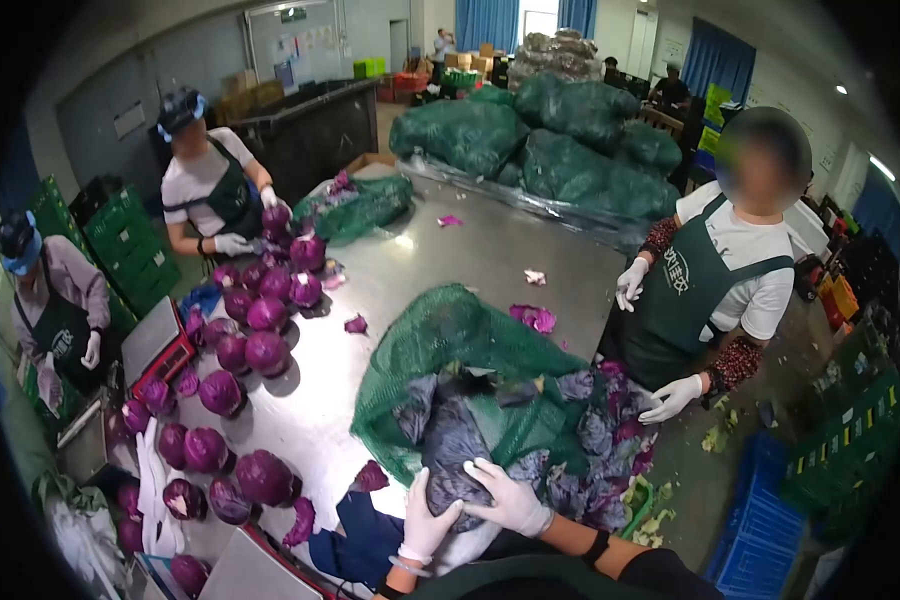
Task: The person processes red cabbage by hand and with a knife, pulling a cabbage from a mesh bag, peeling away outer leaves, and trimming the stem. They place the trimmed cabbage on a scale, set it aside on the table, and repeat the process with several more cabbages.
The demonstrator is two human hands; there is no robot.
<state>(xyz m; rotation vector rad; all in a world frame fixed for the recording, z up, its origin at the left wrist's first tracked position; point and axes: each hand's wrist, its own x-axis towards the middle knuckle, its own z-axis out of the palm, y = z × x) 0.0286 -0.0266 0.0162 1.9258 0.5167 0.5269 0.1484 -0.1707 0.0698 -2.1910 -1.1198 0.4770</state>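
On the metal worktop (490,250), the left hand (428,517) and right hand (510,497) share a wide grip around a dark-leaved cabbage (452,450) at the near edge of an open green mesh bag (395,385), bulging green sacks (580,172) piled beyond.

On the table (520,240), I have a mesh sack (400,360) at twelve o'clock, full sacks (465,135) behind it, cabbages (267,353) around ten to eleven, loose leaves (592,432) at one to two, a scale (255,572) at nine.
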